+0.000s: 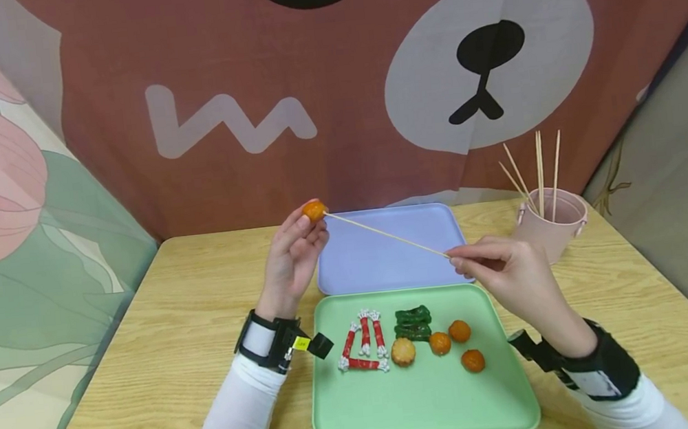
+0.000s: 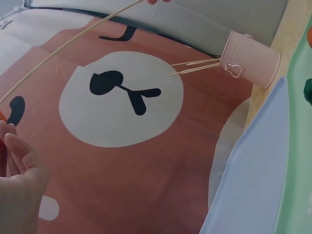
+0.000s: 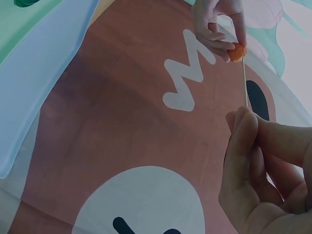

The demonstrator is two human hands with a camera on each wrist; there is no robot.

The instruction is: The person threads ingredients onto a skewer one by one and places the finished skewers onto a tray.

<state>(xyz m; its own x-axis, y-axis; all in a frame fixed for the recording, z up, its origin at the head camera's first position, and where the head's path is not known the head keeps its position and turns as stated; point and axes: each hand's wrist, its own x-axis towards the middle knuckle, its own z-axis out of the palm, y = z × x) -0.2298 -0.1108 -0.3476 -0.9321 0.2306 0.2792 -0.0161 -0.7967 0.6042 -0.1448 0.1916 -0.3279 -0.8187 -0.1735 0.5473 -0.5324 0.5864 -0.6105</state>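
Raised over the far part of the table, my left hand (image 1: 291,264) pinches a glossy orange ball (image 1: 314,210) between thumb and fingers. A thin wooden skewer (image 1: 383,233) runs from the ball down to my right hand (image 1: 511,274), which pinches its other end between thumb and fingertips. In the right wrist view the skewer's tip meets the ball (image 3: 237,52); how deep it goes is hidden. Below, a green tray (image 1: 425,407) bears several red-wrapped sticks with white ends (image 1: 364,333), dark green bundles (image 1: 413,324), a pale yellow round piece (image 1: 403,352) and three orange balls (image 1: 459,331).
Behind the green tray lies a lavender tray (image 1: 391,248), below the skewer. At the back right a pink bucket (image 1: 547,226) holds several upright skewers (image 1: 540,175). A brown cloth with a bear face (image 1: 352,172) hangs behind the wooden table (image 1: 176,341).
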